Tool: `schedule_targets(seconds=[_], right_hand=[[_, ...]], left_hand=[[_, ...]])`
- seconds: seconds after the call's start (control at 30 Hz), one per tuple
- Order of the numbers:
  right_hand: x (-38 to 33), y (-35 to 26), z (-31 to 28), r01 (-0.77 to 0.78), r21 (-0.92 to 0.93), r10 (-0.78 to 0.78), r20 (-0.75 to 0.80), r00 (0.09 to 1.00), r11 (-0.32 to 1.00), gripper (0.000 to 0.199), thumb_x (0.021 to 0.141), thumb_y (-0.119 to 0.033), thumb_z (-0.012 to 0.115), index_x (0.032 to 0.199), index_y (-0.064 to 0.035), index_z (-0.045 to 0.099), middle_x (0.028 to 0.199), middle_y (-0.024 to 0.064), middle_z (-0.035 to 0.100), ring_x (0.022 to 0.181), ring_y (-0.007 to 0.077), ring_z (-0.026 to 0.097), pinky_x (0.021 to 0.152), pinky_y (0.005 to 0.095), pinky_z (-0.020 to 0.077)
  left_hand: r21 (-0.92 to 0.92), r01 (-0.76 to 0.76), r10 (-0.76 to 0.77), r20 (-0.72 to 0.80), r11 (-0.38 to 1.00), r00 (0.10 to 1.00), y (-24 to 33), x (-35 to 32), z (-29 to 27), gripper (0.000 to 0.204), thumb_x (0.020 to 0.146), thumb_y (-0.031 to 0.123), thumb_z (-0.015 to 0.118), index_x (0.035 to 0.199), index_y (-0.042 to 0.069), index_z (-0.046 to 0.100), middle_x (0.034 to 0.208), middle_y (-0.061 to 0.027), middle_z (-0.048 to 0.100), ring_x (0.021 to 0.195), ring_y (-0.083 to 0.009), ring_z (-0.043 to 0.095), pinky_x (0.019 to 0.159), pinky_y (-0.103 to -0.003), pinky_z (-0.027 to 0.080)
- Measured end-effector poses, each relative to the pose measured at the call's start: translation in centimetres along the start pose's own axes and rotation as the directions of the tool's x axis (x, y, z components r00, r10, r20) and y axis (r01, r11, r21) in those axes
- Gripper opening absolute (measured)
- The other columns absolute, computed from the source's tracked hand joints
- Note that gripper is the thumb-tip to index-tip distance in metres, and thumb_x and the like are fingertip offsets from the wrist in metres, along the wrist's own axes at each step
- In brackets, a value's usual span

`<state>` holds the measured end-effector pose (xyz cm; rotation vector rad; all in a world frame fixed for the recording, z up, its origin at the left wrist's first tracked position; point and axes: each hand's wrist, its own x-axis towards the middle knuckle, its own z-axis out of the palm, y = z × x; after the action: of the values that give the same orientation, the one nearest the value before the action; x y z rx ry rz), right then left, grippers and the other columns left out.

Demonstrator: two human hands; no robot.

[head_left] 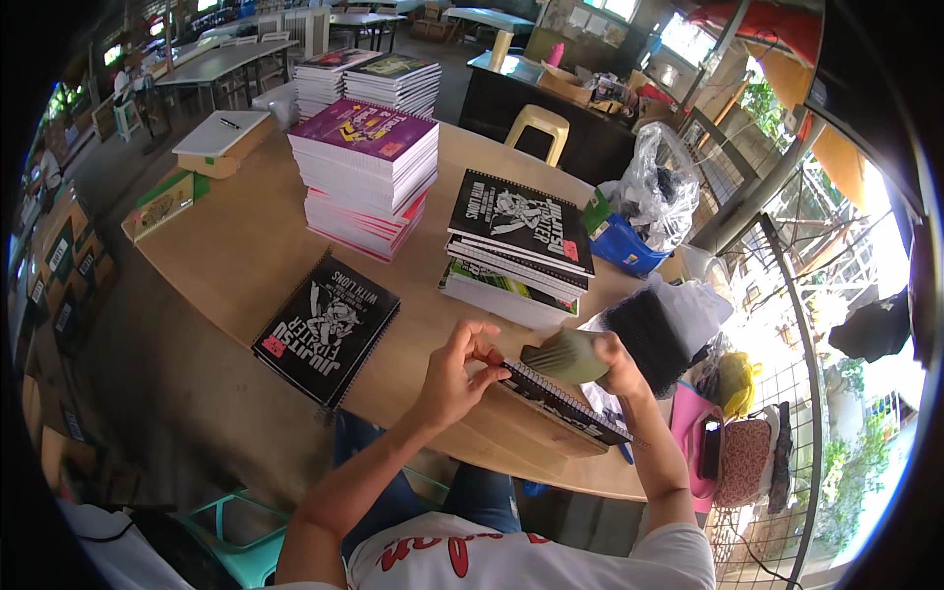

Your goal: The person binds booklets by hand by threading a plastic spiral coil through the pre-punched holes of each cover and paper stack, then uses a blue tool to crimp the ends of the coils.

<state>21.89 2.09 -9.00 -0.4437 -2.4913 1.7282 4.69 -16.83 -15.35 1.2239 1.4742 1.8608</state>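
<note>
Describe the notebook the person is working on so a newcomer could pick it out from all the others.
Start at the round wooden table and go to its near edge, in front of the person. There a black spiral-bound notebook lies under both hands, the left hand pinching its corner and the right hand holding a flat tool over it. Unlike the stacked notebooks and the lone one lying flat, it is being handled.

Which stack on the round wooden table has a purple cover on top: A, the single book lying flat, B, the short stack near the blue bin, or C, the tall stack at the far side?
C: the tall stack of spiral notebooks shows a purple top cover; the others are black.
</note>
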Motion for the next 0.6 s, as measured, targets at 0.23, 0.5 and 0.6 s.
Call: schedule_targets(seconds=[0.23, 0.5, 0.6], right_hand=[[1.4, 5.5, -0.6, 0.067, -0.431, -0.052, 0.047, 0.998, 0.900, 0.038, 0.099, -0.033, 0.059, 0.119, -0.0026, 0.071, 0.125, 0.0238, 0.063, 0.113, 0.0357, 0.061, 0.096, 0.0393, 0.0479], [-15.6, 13.4, 1.3, -0.464, -0.669, -0.297, -0.705, 0.644, 0.581, 0.046, 0.081, -0.013, 0.075, 0.124, -0.0022, 0.060, 0.123, 0.0214, 0.057, 0.116, 0.0402, 0.054, 0.100, 0.0508, 0.0427], [-19.5, 17.2, 3.8, -0.547, -0.735, -0.262, -0.664, 0.701, 0.399, 0.065, 0.084, -0.016, 0.074, 0.141, -0.0042, 0.046, 0.141, 0.0240, 0.042, 0.125, 0.0464, 0.042, 0.104, 0.0570, 0.0357]], left_hand=[[-0.049, -0.028, 0.031, 0.061, 0.998, 0.998, -0.5, 0.3, 0.6, 0.046, 0.082, -0.001, 0.079, 0.118, 0.004, 0.052, 0.095, -0.0041, 0.060, 0.088, -0.0107, 0.060, 0.085, -0.027, 0.051], [-0.233, -0.146, 0.143, -0.031, 0.961, 0.989, -3.9, -0.1, 2.5, 0.032, 0.081, 0.019, 0.085, 0.097, 0.005, 0.062, 0.093, 0.0009, 0.052, 0.078, -0.0096, 0.047, 0.070, -0.024, 0.044], [-0.284, -0.051, 0.037, -0.054, 0.957, 0.998, -3.3, 0.0, 3.1, 0.026, 0.080, 0.016, 0.086, 0.089, 0.005, 0.065, 0.093, 0.0017, 0.052, 0.075, -0.0065, 0.044, 0.065, -0.023, 0.040]])
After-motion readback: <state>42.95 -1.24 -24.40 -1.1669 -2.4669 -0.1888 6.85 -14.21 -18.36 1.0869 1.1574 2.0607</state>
